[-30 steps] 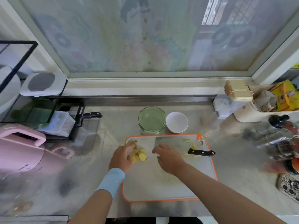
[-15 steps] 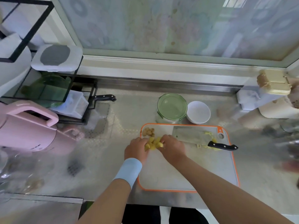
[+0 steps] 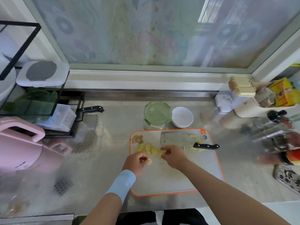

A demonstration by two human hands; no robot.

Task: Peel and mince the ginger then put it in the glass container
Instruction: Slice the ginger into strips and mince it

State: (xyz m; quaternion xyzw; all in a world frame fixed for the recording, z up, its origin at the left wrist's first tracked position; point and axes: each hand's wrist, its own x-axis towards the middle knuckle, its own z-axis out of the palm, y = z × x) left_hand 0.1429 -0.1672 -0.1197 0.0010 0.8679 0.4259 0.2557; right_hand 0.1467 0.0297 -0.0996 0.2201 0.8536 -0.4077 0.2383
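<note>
Yellow peeled ginger slices (image 3: 148, 148) lie in a row on the grey cutting board with an orange rim (image 3: 178, 181), with brownish peel scraps (image 3: 137, 138) at its far left corner. My left hand (image 3: 136, 162) pinches one ginger slice (image 3: 149, 161). My right hand (image 3: 172, 155) pinches another slice (image 3: 160, 154) at its fingertips. A cleaver (image 3: 178, 139) with a black handle lies flat on the board's far side. The glass container with a green lid (image 3: 157, 113) stands just behind the board.
A white bowl (image 3: 182, 116) sits beside the container. A pink appliance (image 3: 17, 145) and a black rack (image 3: 40, 104) with a knife (image 3: 90, 109) stand on the left. Bottles and jars (image 3: 276, 137) crowd the right. Yellow shreds (image 3: 193, 148) lie by the cleaver handle.
The slices that my hands had gathered into a heap are now spread in a row. Both hands have drawn back toward me, each holding a slice.
</note>
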